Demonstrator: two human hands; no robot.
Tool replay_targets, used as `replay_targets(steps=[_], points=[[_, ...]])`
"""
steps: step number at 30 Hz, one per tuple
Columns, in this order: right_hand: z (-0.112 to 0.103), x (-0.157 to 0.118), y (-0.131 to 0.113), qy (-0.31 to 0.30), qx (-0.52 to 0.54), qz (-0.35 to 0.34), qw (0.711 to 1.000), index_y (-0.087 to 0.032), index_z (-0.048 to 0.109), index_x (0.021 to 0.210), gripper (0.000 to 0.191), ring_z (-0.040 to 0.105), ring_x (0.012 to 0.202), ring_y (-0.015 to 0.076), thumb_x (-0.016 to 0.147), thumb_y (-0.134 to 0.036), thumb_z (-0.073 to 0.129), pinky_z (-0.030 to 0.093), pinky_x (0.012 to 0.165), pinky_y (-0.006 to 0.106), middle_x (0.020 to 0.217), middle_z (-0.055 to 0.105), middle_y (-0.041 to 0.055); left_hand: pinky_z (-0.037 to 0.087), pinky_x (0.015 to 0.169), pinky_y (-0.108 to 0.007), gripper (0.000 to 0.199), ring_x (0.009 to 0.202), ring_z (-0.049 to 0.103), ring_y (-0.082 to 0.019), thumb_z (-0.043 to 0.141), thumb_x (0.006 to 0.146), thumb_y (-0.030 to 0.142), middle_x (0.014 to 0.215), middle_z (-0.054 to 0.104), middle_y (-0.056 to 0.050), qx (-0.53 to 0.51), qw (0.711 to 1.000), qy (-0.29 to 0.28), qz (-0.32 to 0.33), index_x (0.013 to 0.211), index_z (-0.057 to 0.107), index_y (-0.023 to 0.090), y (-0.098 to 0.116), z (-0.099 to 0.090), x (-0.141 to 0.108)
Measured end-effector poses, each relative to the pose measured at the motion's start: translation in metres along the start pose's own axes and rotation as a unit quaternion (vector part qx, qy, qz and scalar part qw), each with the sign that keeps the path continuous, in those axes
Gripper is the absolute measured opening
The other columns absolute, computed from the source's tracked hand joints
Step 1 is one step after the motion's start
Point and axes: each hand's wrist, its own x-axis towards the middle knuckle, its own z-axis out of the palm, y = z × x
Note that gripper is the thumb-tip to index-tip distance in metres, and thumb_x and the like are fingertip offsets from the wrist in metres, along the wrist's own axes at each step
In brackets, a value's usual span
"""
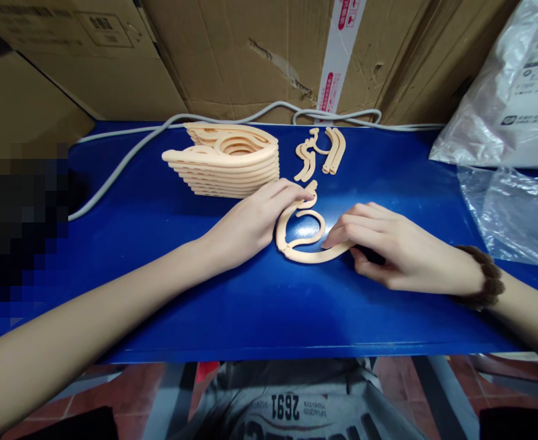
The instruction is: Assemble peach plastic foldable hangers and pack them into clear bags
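Note:
A beige plastic folding hanger (315,254) lies at the middle of the blue table, its curved hook (323,225) between my two hands. My left hand (262,223) is closed on one arm of the hanger, fingertips near the notched end. At the opposite arm, my right hand (379,247) pinches the end between thumb and fingers; a brown band circles that wrist. Just beyond my left hand stands a neat stack of matching beige hangers (225,165). Several loose beige hanger parts (306,160) lie to the right of the stack, with curved arm pieces (335,150) beside them.
The blue table (232,318) has its front edge close to my body. Cardboard boxes (250,55) stand along the back, with a white cable (145,146) running before them. A plastic-wrapped package (502,110) and clear plastic film (516,214) lie at the right.

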Motion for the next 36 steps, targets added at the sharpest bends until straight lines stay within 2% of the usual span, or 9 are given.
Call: replay_targets(steps=[5, 13, 21, 25, 30, 33, 36], points=[[0.000, -0.001, 0.006, 0.025, -0.026, -0.003, 0.999, -0.019, 0.059, 0.111, 0.031, 0.055, 0.098, 0.0222, 0.087, -0.001, 0.050, 0.043, 0.086, 0.035, 0.106, 0.067, 0.0064, 0.049, 0.107, -0.030, 0.036, 0.126, 0.059, -0.018, 0.037, 0.103, 0.006, 0.134, 0.063, -0.009, 0.011, 1.000, -0.014, -0.006, 0.132, 0.057, 0.016, 0.003, -0.001, 0.000], [-0.002, 0.000, 0.008, 0.042, -0.068, 0.023, 0.997, -0.017, 0.061, 0.106, 0.017, 0.053, 0.086, 0.0227, 0.092, -0.009, 0.055, 0.041, 0.077, 0.036, 0.095, 0.063, 0.0076, 0.051, 0.102, -0.028, 0.035, 0.126, 0.059, -0.018, 0.040, 0.104, 0.006, 0.135, 0.061, -0.008, 0.013, 1.000, -0.027, 0.000, 0.133, 0.057, 0.016, 0.004, -0.001, 0.000], [-0.003, -0.003, 0.008, 0.057, -0.070, 0.059, 0.994, -0.015, 0.062, 0.113, 0.019, 0.058, 0.083, 0.0223, 0.095, -0.018, 0.056, 0.042, 0.077, 0.035, 0.090, 0.066, 0.0058, 0.053, 0.104, -0.035, 0.034, 0.126, 0.059, -0.021, 0.043, 0.104, 0.009, 0.136, 0.061, -0.009, 0.024, 0.999, -0.029, 0.001, 0.134, 0.056, 0.017, 0.006, -0.002, 0.001], [-0.002, -0.004, 0.010, 0.069, -0.070, 0.073, 0.992, -0.016, 0.058, 0.128, 0.031, 0.063, 0.080, 0.0205, 0.098, -0.022, 0.056, 0.043, 0.079, 0.034, 0.089, 0.069, 0.0028, 0.049, 0.111, -0.040, 0.037, 0.129, 0.057, -0.022, 0.045, 0.101, 0.008, 0.138, 0.060, -0.009, 0.022, 0.999, -0.034, 0.007, 0.135, 0.054, 0.017, 0.006, -0.002, 0.001], [-0.002, -0.003, 0.008, 0.076, -0.067, 0.099, 0.990, -0.018, 0.054, 0.138, 0.038, 0.068, 0.086, 0.0217, 0.102, -0.027, 0.052, 0.046, 0.083, 0.035, 0.094, 0.073, 0.0035, 0.045, 0.117, -0.042, 0.044, 0.138, 0.050, -0.024, 0.042, 0.095, 0.004, 0.144, 0.056, -0.013, 0.024, 0.998, -0.045, 0.031, 0.137, 0.053, 0.013, 0.009, -0.003, 0.001], [-0.002, -0.002, 0.005, 0.069, -0.067, 0.104, 0.990, -0.016, 0.048, 0.148, 0.055, 0.068, 0.092, 0.0264, 0.104, -0.047, 0.050, 0.047, 0.083, 0.038, 0.103, 0.073, 0.0090, 0.042, 0.119, -0.043, 0.046, 0.140, 0.048, -0.026, 0.044, 0.092, 0.005, 0.144, 0.054, -0.017, 0.028, 0.997, -0.043, 0.048, 0.137, 0.053, 0.010, 0.011, -0.003, 0.001], [0.000, -0.001, 0.003, 0.045, -0.089, 0.098, 0.990, -0.014, 0.043, 0.155, 0.083, 0.066, 0.097, 0.0314, 0.094, -0.070, 0.053, 0.047, 0.084, 0.043, 0.112, 0.069, 0.0144, 0.039, 0.121, -0.045, 0.051, 0.140, 0.047, -0.028, 0.050, 0.086, 0.007, 0.145, 0.053, -0.020, 0.025, 0.997, -0.040, 0.060, 0.138, 0.052, 0.006, 0.012, -0.003, 0.001]])
